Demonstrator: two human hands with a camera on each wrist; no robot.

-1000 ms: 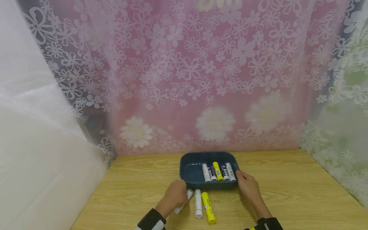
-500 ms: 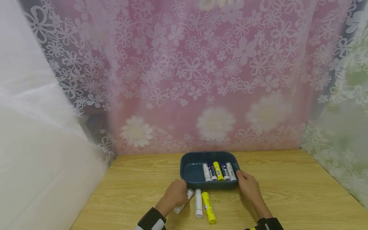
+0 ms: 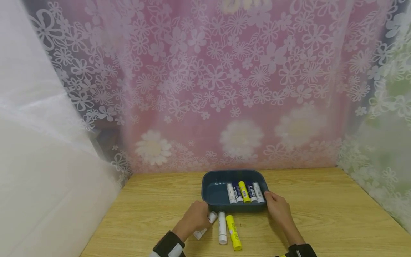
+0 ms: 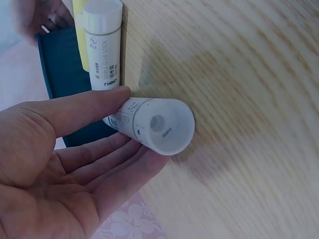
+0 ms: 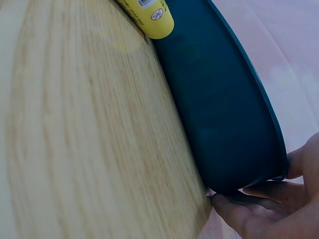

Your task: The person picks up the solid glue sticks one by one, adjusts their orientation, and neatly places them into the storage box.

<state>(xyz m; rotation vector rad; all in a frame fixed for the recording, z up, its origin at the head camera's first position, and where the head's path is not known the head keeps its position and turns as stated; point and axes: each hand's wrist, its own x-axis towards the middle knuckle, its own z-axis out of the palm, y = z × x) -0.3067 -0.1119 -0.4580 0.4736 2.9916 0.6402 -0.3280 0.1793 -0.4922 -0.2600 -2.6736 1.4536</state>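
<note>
My left hand (image 3: 196, 216) holds a white glue stick (image 4: 162, 124) that lies slanted on the table, thumb on one side and fingers curled round the other. At the front right corner of a dark teal tray (image 3: 214, 192), my right hand (image 3: 278, 208) grips the wall, thumb at the rim and fingers below. In front of the tray lie a second white glue stick (image 3: 222, 229) and a yellow glue stick (image 3: 234, 233). Inside, on the right, several sticks rest side by side: white ones (image 3: 231, 193), dark blue ones (image 3: 238, 194) and a yellow one (image 3: 244, 192).
The wooden table (image 3: 321, 214) extends to both sides of the tray. A pink floral curtain (image 3: 205, 89) hangs along its back edge, with a white sheet (image 3: 48, 160) on the left and a pale green patterned one (image 3: 382, 171) on the right.
</note>
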